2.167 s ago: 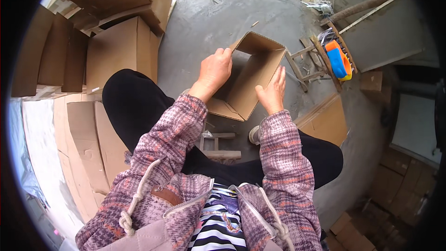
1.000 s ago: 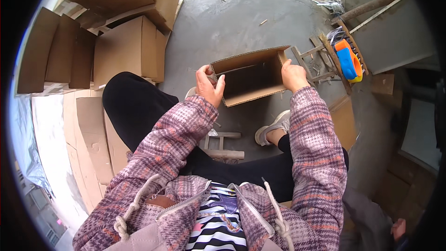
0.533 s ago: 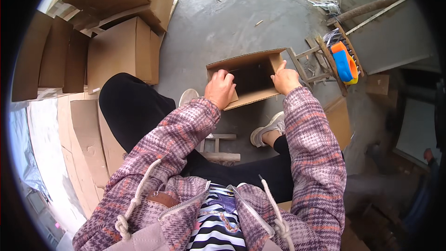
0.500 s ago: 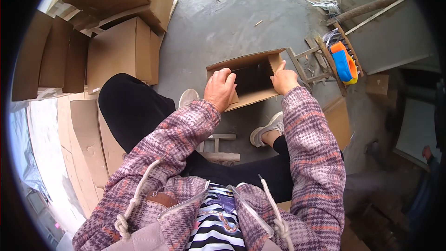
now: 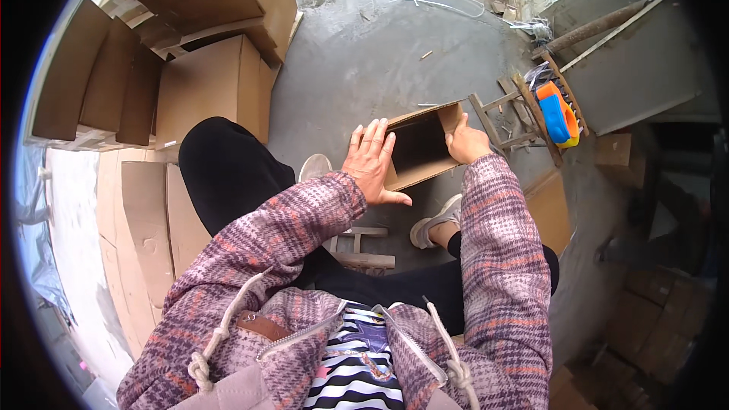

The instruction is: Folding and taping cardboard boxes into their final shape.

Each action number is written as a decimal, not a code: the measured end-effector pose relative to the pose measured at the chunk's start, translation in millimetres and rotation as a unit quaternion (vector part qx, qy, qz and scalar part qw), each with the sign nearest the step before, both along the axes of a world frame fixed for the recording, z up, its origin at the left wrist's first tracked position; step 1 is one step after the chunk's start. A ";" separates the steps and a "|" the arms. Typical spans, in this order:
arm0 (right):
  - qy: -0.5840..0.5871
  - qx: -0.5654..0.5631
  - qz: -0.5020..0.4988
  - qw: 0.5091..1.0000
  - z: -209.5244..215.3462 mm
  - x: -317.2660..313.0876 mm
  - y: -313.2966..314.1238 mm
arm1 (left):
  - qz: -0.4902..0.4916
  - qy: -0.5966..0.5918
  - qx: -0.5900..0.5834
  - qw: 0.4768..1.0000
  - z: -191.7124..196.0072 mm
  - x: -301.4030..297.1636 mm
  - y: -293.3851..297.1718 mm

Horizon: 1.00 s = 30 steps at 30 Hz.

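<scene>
An open-topped brown cardboard box point(image 5: 425, 172) is in front of me, its dark inside facing up. My left hand point(image 5: 370, 161) lies flat over its left end, fingers spread and thumb stuck out to the right, palm against the cardboard. At the opposite end my right hand point(image 5: 467, 141) grips the right edge, its fingers bent around the cardboard. The undersides of both hands and the lower part of the box are hidden.
Large cardboard boxes point(image 5: 199, 95) are stacked at the left. A wooden stool point(image 5: 363, 249) lies between my legs. To the right is a wooden frame point(image 5: 531, 114) with blue and orange tape rolls point(image 5: 557, 114). A cardboard piece point(image 5: 548, 211) leans beside my right arm.
My left hand has gone from curled over the box's left end to flat with spread fingers. The right hand's index finger is less stretched out, and the box has tilted slightly.
</scene>
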State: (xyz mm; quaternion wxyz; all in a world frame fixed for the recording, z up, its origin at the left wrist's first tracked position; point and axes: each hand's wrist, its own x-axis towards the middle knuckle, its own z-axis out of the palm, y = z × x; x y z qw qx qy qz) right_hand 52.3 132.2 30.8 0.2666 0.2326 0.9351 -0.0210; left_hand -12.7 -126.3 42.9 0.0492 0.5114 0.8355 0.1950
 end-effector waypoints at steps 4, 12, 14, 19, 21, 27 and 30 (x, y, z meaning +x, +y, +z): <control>0.050 -0.007 -0.011 0.999 7.5 -1.0 -5.7 | -0.044 0.022 -0.062 0.997 -3.8 1.0 -4.6; 0.515 0.033 -0.210 0.831 -21.8 20.4 -4.7 | -0.034 -0.073 -0.055 0.995 -25.2 -10.8 -0.1; 0.508 0.025 -0.235 0.828 -28.7 13.5 -3.1 | -0.017 -0.085 0.003 0.996 -30.8 -13.7 -2.3; 0.441 0.069 -0.194 0.874 -39.0 -18.7 -0.7 | 0.001 -0.184 0.061 0.981 -44.3 -17.0 -1.2; 0.400 0.071 -0.220 0.887 -49.4 -23.7 -5.9 | 0.007 -0.096 0.039 0.995 -47.5 -21.8 -0.4; 0.365 -0.004 -0.269 0.891 -53.8 -24.2 -10.3 | 0.054 -0.046 -0.025 0.997 -53.7 -18.6 -2.8; 0.398 -0.423 -0.326 0.746 -62.1 4.3 46.3 | 0.041 -0.069 -0.020 0.997 -54.3 -22.7 6.7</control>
